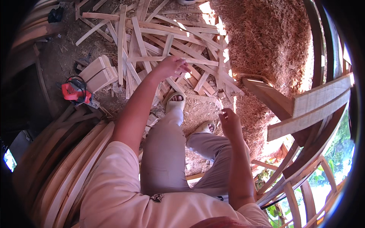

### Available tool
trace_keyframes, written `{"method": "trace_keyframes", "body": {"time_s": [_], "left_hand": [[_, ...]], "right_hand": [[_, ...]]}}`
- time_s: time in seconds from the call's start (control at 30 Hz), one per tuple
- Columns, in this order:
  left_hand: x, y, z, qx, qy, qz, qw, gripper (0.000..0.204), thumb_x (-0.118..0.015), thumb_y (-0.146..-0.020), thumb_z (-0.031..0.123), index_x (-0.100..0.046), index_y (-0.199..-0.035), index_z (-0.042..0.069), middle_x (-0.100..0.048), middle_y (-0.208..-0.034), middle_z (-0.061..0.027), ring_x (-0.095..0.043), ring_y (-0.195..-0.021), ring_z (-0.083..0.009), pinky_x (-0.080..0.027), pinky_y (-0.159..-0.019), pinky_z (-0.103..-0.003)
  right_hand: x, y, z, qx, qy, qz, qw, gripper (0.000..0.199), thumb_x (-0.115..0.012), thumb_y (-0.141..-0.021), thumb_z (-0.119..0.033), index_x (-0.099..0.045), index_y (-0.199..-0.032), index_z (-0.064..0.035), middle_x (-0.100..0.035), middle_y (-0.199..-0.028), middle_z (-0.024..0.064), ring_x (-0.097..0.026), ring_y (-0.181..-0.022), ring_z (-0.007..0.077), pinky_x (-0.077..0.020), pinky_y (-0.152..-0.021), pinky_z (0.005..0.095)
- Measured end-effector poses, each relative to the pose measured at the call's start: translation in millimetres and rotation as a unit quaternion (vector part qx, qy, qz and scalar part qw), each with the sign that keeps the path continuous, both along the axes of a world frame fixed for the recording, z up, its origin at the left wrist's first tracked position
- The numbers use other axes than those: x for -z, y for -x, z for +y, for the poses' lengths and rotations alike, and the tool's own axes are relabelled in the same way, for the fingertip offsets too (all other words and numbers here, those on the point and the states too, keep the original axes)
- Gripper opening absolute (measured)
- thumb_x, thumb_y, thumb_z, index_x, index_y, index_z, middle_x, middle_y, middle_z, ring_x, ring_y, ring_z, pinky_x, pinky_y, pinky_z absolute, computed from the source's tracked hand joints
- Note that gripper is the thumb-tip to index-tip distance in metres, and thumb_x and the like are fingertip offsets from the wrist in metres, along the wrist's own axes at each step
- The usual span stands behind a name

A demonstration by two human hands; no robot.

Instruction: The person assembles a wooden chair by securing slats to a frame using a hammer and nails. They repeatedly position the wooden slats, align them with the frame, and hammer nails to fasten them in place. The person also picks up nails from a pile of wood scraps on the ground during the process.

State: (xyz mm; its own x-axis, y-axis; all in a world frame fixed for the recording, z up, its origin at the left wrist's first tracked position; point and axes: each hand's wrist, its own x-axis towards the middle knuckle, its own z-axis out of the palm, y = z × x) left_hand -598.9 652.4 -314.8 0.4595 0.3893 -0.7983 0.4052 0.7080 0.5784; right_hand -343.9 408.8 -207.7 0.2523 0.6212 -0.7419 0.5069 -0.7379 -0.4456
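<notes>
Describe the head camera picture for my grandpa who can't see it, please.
A person's left hand is in front of jumbled wooden strips; the right hand is lower, near wood shavings. A red power tool sits at left.

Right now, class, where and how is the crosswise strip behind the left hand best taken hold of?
Probably mid-length on the strip, coming from above, thumb on one long edge and fingers on the other. It is long and narrow and seems to lie on top of other strips, so its upper face looks easiest to reach. The left hand hides part of it.
</notes>
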Motion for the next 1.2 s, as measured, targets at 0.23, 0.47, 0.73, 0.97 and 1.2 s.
{"method": "trace_keyframes", "body": {"time_s": [0.23,0.47,0.73,0.97,1.2], "left_hand": [[86,-6,14,-0.252,0.034,-0.147,0.956,0.029,-0.043,-0.110,0.021,-0.057,-0.122,-0.001,-0.072,-0.110,-0.0172,-0.073,-0.100,-0.0294,-0.063,-0.086,-0.039],[137,-8,0,-0.357,0.033,-0.233,0.904,0.022,-0.048,-0.108,0.013,-0.060,-0.121,0.000,-0.068,-0.098,-0.0086,-0.063,-0.076,-0.0151,-0.053,-0.066,-0.027],[134,-23,-9,-0.330,0.050,-0.266,0.904,0.022,-0.047,-0.107,0.009,-0.057,-0.124,-0.001,-0.069,-0.104,-0.0121,-0.067,-0.087,-0.0172,-0.057,-0.081,-0.032],[156,-12,-12,-0.372,0.062,-0.280,0.883,0.018,-0.046,-0.106,0.007,-0.058,-0.117,-0.001,-0.068,-0.109,-0.0160,-0.068,-0.090,-0.0203,-0.057,-0.085,-0.033],[162,-25,-14,-0.386,0.096,-0.305,0.865,0.022,-0.049,-0.107,0.020,-0.059,-0.111,0.001,-0.068,-0.106,-0.0133,-0.068,-0.094,-0.0244,-0.056,-0.092,-0.039]], "right_hand": [[206,-25,148,-0.177,-0.241,-0.118,0.947,0.044,-0.047,-0.091,0.004,-0.061,-0.132,-0.0038,-0.065,-0.127,0.0206,-0.062,-0.119,0.0402,-0.0503,-0.102,0.0455],[277,-9,141,-0.296,-0.213,-0.159,0.917,0.022,-0.056,-0.091,-0.007,-0.062,-0.113,-0.0072,-0.066,-0.116,0.0161,-0.066,-0.103,0.0386,-0.0558,-0.087,0.0508],[302,-10,215,-0.337,-0.208,-0.216,0.892,0.020,-0.055,-0.091,-0.007,-0.070,-0.105,-0.0062,-0.072,-0.104,0.0181,-0.071,-0.094,0.0398,-0.0577,-0.080,0.0491],[303,-9,231,-0.435,-0.193,-0.287,0.831,0.019,-0.056,-0.091,-0.010,-0.074,-0.095,-0.0069,-0.075,-0.091,0.0156,-0.074,-0.082,0.0355,-0.0604,-0.072,0.0477],[307,-12,233,-0.457,-0.156,-0.289,0.827,0.025,-0.056,-0.092,-0.010,-0.076,-0.107,-0.0061,-0.062,-0.140,0.0098,-0.075,-0.092,0.0322,-0.0620,-0.077,0.0445]]}}
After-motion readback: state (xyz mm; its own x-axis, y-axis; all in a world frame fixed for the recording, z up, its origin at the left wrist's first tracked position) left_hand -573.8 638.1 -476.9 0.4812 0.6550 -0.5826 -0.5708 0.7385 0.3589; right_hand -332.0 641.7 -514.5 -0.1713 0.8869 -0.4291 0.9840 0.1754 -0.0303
